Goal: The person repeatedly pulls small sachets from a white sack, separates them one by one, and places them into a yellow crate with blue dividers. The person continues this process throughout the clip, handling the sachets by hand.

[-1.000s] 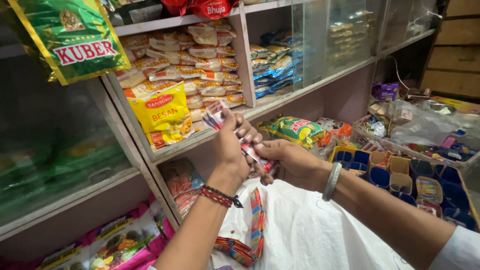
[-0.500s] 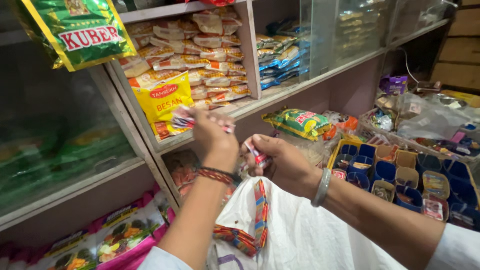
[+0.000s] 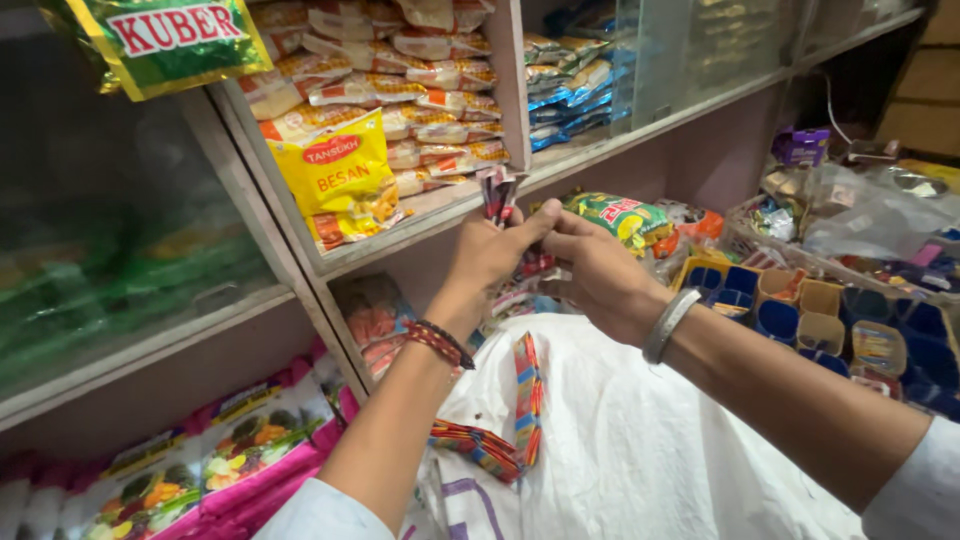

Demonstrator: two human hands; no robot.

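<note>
There, before shop shelves (image 3: 440, 215) crammed with packets, both hands — left hand (image 3: 490, 255), right hand (image 3: 600, 275) — pinched a dark, red-printed sachet strip (image 3: 497, 192).

Both forearms extend forward and upward from the lower edge of the view and converge at centre. The left hand (image 3: 490, 252) is raised, back facing the camera, fingers curled, thumb and forefinger pinched closed at its top. A beaded band encircles the left wrist. The right hand (image 3: 592, 272) sits just beside the left hand, touching it at the fingertips, fingers bent inward in a closed pinch. A metal bangle encircles the right wrist.
</note>
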